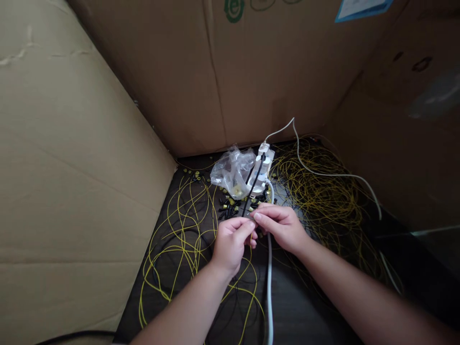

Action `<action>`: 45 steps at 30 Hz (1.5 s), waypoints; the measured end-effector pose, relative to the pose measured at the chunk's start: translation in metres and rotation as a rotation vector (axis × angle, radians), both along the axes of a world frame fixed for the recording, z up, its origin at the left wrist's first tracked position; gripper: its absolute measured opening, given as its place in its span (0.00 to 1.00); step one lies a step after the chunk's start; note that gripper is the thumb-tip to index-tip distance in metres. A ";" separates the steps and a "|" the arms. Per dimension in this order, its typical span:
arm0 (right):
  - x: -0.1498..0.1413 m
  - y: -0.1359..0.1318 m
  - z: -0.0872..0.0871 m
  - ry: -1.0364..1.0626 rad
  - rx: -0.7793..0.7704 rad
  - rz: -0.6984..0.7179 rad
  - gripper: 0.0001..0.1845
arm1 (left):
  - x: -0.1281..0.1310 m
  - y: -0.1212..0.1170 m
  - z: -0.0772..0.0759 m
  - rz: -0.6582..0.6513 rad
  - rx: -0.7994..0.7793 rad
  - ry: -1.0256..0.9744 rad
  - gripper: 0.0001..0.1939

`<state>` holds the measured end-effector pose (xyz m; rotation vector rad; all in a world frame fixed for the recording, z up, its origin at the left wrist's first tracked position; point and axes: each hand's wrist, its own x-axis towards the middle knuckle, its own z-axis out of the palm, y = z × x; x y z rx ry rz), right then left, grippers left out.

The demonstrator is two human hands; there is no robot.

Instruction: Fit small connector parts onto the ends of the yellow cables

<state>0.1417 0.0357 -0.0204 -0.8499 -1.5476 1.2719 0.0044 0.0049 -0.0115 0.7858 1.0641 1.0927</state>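
My left hand (229,243) is closed in a pinch, thumb against fingers, on a thin yellow wire (251,245) that hangs below it. Fingertip to fingertip with it, my right hand (285,229) is also pinched shut. Whatever lies between the right fingertips is too small and hidden to make out. Just beyond the hands lie several small black and yellow connector-like pieces (230,207). Loose loops of yellow wire (183,249) spread over the dark surface to the left of my hands.
A white power strip (259,178) with cords plugged in stands behind the hands, beside a clear plastic bag (230,167). A thick white cable (270,292) runs toward me. A tangled heap of yellow wire (323,187) lies at right. Cardboard walls (161,96) enclose the space.
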 end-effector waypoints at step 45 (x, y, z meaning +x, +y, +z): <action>0.000 -0.007 0.005 -0.193 0.298 -0.171 0.14 | 0.003 -0.004 0.003 -0.070 -0.080 -0.047 0.12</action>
